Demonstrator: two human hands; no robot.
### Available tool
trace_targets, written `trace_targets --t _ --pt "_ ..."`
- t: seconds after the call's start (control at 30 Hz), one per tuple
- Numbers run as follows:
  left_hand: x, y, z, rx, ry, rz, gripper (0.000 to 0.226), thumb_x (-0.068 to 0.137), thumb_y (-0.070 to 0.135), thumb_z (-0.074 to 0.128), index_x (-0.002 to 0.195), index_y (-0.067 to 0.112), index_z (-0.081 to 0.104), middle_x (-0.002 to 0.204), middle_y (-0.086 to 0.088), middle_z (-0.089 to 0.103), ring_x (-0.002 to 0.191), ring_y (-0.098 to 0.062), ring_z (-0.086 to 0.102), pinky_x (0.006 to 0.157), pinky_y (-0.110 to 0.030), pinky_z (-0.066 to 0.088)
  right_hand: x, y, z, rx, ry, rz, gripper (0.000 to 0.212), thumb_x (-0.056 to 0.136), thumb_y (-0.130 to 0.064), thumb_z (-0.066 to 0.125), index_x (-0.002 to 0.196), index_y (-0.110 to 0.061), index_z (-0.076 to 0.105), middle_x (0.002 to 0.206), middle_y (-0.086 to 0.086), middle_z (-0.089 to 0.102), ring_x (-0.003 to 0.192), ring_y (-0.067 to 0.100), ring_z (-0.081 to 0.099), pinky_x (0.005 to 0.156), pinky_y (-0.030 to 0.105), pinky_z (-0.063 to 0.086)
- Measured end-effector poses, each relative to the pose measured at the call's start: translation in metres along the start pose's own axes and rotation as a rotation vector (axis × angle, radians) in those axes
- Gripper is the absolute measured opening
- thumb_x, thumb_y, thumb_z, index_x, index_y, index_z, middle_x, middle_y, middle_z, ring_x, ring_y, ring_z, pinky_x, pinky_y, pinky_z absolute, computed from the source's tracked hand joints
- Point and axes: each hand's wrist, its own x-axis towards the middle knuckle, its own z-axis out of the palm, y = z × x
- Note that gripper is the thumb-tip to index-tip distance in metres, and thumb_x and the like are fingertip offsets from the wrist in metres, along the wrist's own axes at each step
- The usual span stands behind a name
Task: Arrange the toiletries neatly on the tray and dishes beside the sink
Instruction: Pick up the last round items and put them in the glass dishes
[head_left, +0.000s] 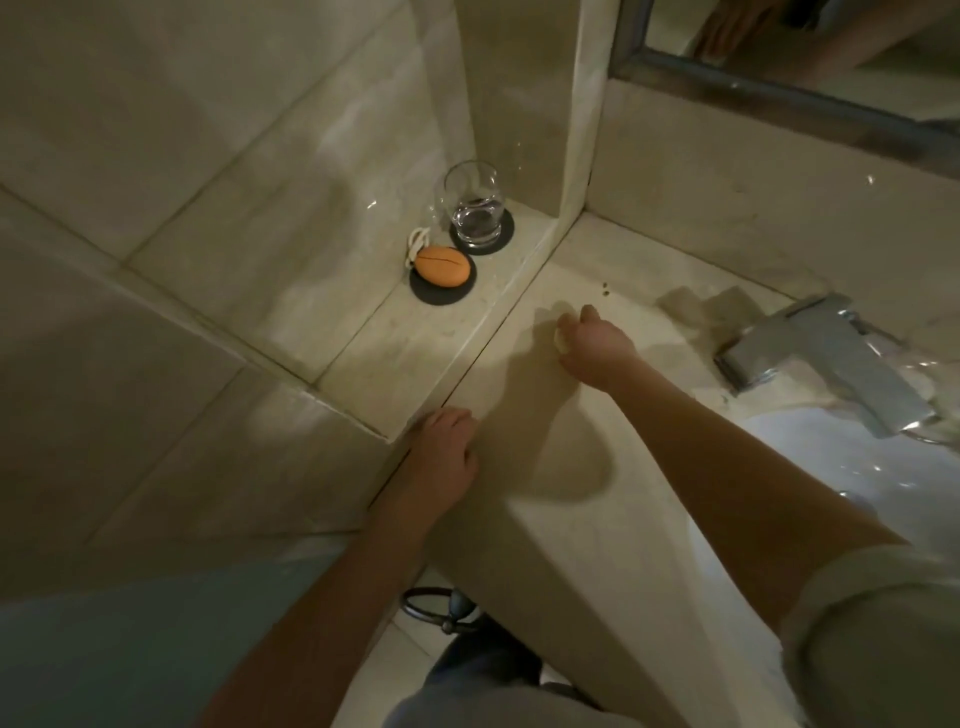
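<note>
An orange oval soap (443, 265) with a pale cord lies on a dark round dish (439, 294) on the raised stone ledge. Behind it a clear glass (473, 208) stands on a second dark round dish (505, 240). My right hand (592, 338) hovers low over the counter right of the ledge, fingers curled round a small pale object (562, 339) that is mostly hidden. My left hand (441, 452) rests on the counter by the ledge's near corner, fingers loosely bent, holding nothing.
A chrome faucet (810, 358) juts over the white sink basin (810, 457) at the right. A mirror frame (769, 93) hangs on the back wall. Small dark crumbs (605, 289) lie on the counter (545, 441). A dark metal ring (441, 608) shows below the counter front.
</note>
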Motion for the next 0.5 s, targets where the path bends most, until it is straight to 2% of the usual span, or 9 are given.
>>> trace_targets --t 0.1,0.2,0.33,0.43,0.5 --pt "-0.003 0.001 0.002 -0.079 0.133 -0.11 0.048 0.086 0.014 0.059 0.132 0.006 0.049 0.143 -0.012 0.043 0.134 -0.027 0.036 0.113 -0.032 0.026 -0.011 0.003 -0.003 0.07 0.018 -0.003 0.041 0.088 -0.035 0.051 0.12 -0.009 0.049 0.108 0.012 0.053 0.094 0.031 0.057 0.071 0.034 0.047" --pt "-0.006 0.005 0.006 -0.114 0.149 -0.198 0.053 0.083 0.017 0.063 0.131 0.001 0.046 0.138 -0.017 0.044 0.128 -0.032 0.041 0.109 -0.037 0.036 -0.034 0.0 -0.003 0.227 0.1 -0.002 0.04 0.08 -0.04 0.063 0.108 -0.012 0.056 0.099 0.007 0.058 0.084 0.023 0.055 0.068 0.03 0.045" --pt "-0.001 0.013 0.013 -0.083 0.092 -0.285 0.059 0.084 0.02 0.062 0.135 0.003 0.04 0.142 -0.016 0.041 0.13 -0.032 0.036 0.109 -0.037 0.028 -0.075 -0.004 0.001 0.322 0.196 -0.01 0.039 0.077 -0.044 0.069 0.098 -0.013 0.058 0.09 0.001 0.06 0.078 0.019 0.055 0.063 0.03 0.045" --pt "0.003 0.015 0.012 -0.052 0.064 -0.293 0.057 0.087 0.02 0.059 0.138 0.007 0.037 0.145 -0.015 0.037 0.133 -0.03 0.032 0.11 -0.036 0.027 -0.102 -0.002 0.005 0.441 0.219 0.012 0.039 0.076 -0.037 0.073 0.099 -0.009 0.06 0.092 0.005 0.065 0.081 0.022 0.06 0.07 0.034 0.05" --pt "0.003 0.015 0.012 -0.036 0.063 -0.276 0.051 0.087 0.021 0.058 0.134 0.007 0.042 0.14 -0.015 0.04 0.128 -0.031 0.036 0.106 -0.037 0.031 -0.118 0.001 0.007 0.508 0.221 0.031 0.041 0.075 -0.034 0.075 0.106 -0.01 0.061 0.096 0.004 0.066 0.082 0.021 0.062 0.074 0.033 0.051"
